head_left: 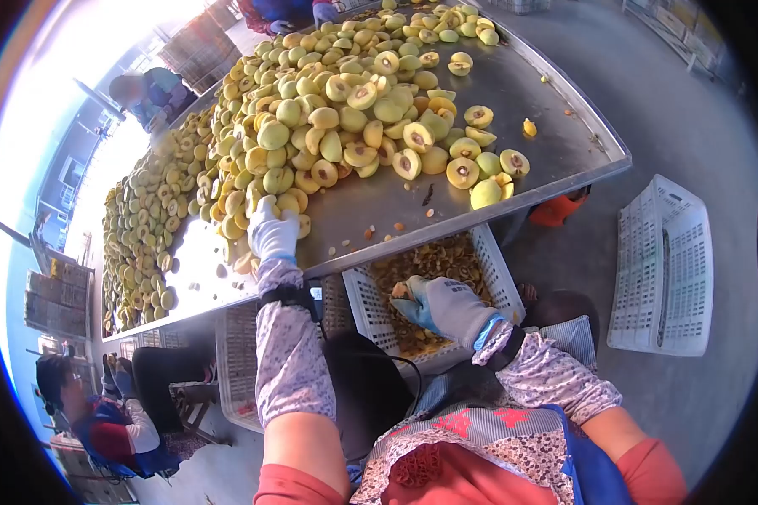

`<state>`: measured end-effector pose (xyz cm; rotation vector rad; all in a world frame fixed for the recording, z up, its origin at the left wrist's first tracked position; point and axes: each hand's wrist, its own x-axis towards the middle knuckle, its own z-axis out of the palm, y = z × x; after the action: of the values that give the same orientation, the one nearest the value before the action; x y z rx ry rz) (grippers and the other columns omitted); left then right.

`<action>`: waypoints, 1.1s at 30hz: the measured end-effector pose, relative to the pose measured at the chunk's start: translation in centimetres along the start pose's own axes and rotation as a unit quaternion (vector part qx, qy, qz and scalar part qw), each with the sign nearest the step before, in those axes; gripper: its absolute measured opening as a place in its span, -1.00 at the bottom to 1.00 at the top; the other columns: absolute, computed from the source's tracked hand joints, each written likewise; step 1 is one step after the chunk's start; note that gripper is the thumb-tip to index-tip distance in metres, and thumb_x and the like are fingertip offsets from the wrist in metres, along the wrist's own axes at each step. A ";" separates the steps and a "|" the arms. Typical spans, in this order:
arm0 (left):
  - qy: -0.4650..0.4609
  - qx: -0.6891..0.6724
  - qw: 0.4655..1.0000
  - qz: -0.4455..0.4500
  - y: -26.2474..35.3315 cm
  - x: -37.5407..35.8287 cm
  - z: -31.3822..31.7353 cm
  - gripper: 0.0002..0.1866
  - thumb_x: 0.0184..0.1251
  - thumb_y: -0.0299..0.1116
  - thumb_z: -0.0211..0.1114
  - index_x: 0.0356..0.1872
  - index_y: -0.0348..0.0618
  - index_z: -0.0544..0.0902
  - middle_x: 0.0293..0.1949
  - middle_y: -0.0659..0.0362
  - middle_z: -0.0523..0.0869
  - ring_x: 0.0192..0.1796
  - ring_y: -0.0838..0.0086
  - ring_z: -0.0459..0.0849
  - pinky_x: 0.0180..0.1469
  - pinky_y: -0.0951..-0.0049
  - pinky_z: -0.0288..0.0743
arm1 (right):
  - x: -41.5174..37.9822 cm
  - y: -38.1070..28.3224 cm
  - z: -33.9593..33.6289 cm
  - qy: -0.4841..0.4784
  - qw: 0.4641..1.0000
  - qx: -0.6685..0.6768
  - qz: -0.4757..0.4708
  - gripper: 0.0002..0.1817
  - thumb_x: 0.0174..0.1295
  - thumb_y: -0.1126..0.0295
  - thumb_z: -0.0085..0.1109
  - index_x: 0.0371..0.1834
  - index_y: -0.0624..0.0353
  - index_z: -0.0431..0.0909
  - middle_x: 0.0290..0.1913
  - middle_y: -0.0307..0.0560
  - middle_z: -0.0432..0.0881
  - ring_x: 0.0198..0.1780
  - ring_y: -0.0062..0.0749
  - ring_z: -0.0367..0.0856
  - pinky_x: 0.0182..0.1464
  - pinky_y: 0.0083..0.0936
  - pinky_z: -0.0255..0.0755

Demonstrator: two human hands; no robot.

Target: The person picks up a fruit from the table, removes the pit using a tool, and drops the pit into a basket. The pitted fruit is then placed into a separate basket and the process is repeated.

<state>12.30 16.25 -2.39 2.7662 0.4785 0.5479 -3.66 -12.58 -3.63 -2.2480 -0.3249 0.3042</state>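
My left hand (274,231), in a white glove, reaches to the near edge of a big heap of halved yellow-green stone fruit (312,126). Its fingertips touch the fruit; their grip is hidden. Many halves show brown hollows or pits. The heap lies on a metal-topped table (345,219). My right hand (446,307), also gloved, hangs over a white plastic crate (501,273) below the table edge. Its fingers are curled closed, with a small brownish-orange thing at the tips that I cannot make out. Brown pits and scraps (429,257) fill much of the crate.
Another white crate (661,269) stands on the floor to the right. The table's raised metal rim (556,181) runs above my crate. A seated person (114,421) is at lower left; others are at the table's far sides. Stacked crates (55,303) stand at left.
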 end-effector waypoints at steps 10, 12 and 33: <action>-0.110 -0.549 0.828 -0.016 7.9 -8.6 -4.8 -0.67 0.54 -0.16 0.19 -0.13 -0.27 0.70 -0.22 0.28 0.67 -0.19 0.65 0.50 -0.12 0.55 0.42 | 1.7 -1.5 0.6 0.169 0.960 0.191 -0.111 -0.76 0.39 0.27 0.22 -0.07 0.22 0.56 -0.30 0.25 0.70 -0.11 0.25 0.65 -0.29 -0.17 0.53; -0.157 -0.579 0.800 0.000 9.8 -10.8 -4.9 -0.61 0.60 -0.13 0.09 -0.19 -0.27 0.71 -0.32 0.33 0.59 -0.27 0.68 0.42 -0.18 0.60 0.36 | 1.7 -2.3 -0.4 0.182 0.955 0.204 -0.112 -0.72 0.40 0.23 0.21 -0.05 0.23 0.56 -0.32 0.28 0.69 -0.15 0.25 0.67 -0.30 -0.14 0.53; -0.219 -0.782 0.574 -0.109 13.6 -15.5 -5.0 -0.61 0.61 -0.08 -0.01 0.07 -0.19 0.58 0.12 -0.01 0.66 0.07 0.23 0.67 0.13 0.22 0.61 | 1.8 -0.9 1.0 0.145 0.957 0.251 -0.004 -0.45 0.39 -0.12 0.11 -0.04 0.25 0.57 -0.32 0.36 0.68 -0.13 0.32 0.67 -0.21 -0.04 0.56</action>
<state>0.29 -0.77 1.67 0.9636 0.0424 0.0281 -2.43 -10.73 -3.72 -1.7552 -0.0859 0.0392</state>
